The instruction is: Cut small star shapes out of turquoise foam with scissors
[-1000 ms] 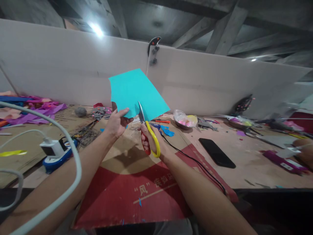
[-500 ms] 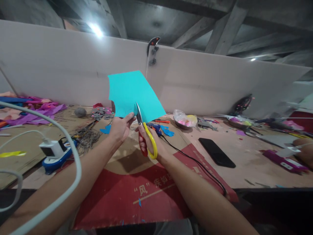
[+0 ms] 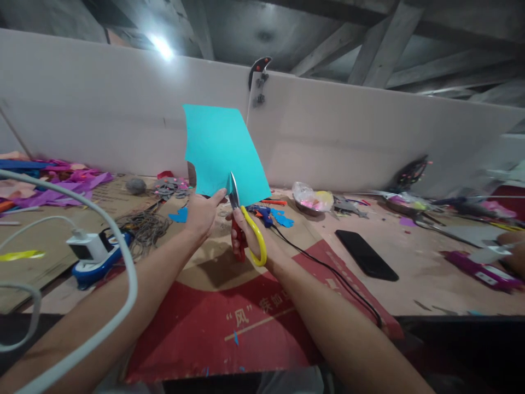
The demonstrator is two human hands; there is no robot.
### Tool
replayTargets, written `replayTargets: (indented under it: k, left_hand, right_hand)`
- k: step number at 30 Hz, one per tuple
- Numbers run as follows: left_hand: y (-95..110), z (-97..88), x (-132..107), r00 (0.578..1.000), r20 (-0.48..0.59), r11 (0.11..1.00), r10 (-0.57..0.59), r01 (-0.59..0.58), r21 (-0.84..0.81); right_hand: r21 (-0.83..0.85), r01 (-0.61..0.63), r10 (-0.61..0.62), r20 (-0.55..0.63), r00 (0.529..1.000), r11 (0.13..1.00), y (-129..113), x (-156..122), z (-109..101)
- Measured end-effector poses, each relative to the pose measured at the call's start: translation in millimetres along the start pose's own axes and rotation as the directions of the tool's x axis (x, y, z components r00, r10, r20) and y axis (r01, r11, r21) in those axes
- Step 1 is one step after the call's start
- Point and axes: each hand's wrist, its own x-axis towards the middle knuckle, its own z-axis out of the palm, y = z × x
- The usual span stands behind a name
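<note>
A turquoise sheet of paper [image 3: 221, 145] stands raised over the bench, its left edge cut in a curve. My left hand [image 3: 202, 215] pinches the lower edge of the sheet, thumb pointing right. In my right hand [image 3: 248, 230] is a pair of scissors [image 3: 259, 241] with one yellow and one red handle, the fingers wrapped through the loops. The blades point up and lie at the lower part of the sheet, close to my left thumb. Below both hands lies a red and brown cardboard piece [image 3: 254, 306]. Blue cut-outs [image 3: 282, 218] rest behind my right hand.
A black phone [image 3: 365, 254] lies to the right. On the left are a blue power strip [image 3: 100, 261], a white cable [image 3: 118, 241] crossing close by, and purple scraps [image 3: 77, 189]. A bowl [image 3: 311, 202] holds bagged pieces. Another person's hand [image 3: 512, 249] shows at the right edge.
The turquoise sheet has turned and tilted more upright, its right corner shifting left. My hands and the scissors stay in nearly the same place, and the view has shifted slightly.
</note>
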Motion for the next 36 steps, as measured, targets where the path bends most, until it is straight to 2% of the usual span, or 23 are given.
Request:
replayTargets:
  k: [3, 8, 17, 23, 28, 36]
  left_hand:
    - [2, 4.1, -4, 0.999, 0.031, 1.000, 0.019, -0.019, -0.005]
    - [6, 8.0, -7, 0.996, 0.060, 0.990, -0.071, 0.077, -0.114]
    - [7, 7.5, -7, 0.990, 0.106, 0.984, -0.097, 0.111, -0.139]
    - [8, 6.2, -5, 0.988, 0.118, 0.987, -0.095, 0.108, -0.116]
    - [13, 5.3, -3, 0.979, 0.155, 0.988, -0.129, 0.140, -0.066]
    - [23, 4.2, 3, 0.973, 0.162, 0.986, -0.164, 0.168, -0.013]
  right_hand:
    - [-0.004, 0.023, -0.023, -0.014, 1.000, 1.000, 1, 2, -2]
    - [0.020, 0.071, -0.070, -0.015, 0.997, 0.997, 3, 4, -4]
    - [0.029, 0.076, -0.074, -0.049, 0.996, 0.997, 7, 6, -6]
    - [0.004, 0.086, -0.086, -0.057, 0.995, 0.996, 4, 4, -6]
    - [0.013, 0.043, -0.042, -0.064, 0.997, 0.999, 0, 1, -4]
    - [-0.002, 0.036, -0.036, -0.060, 0.998, 0.999, -2, 2, -5]
